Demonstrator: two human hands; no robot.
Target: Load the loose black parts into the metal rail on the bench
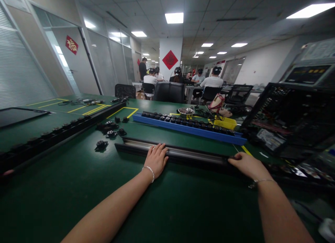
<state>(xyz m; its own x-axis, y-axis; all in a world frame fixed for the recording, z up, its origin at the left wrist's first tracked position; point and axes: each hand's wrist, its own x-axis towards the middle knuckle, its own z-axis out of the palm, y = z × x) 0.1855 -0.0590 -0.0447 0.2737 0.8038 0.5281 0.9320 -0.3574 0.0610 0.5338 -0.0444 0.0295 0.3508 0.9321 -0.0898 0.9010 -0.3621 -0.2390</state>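
Left hand: and here's the left hand, fingers fairly straight, draped across the long dark channel.
Right hand: over at the channel's right end, the right hand is pinching a small dark piece, details unclear.
Channel: straight, narrow, open-topped, glossy inside, running between both hands.
Beyond the grip: smooth blue trough, lined with knobbly black parts.
Left of the grip: loose angular black parts on the smooth green tabletop.
Farther out: round, shiny metal bowl.
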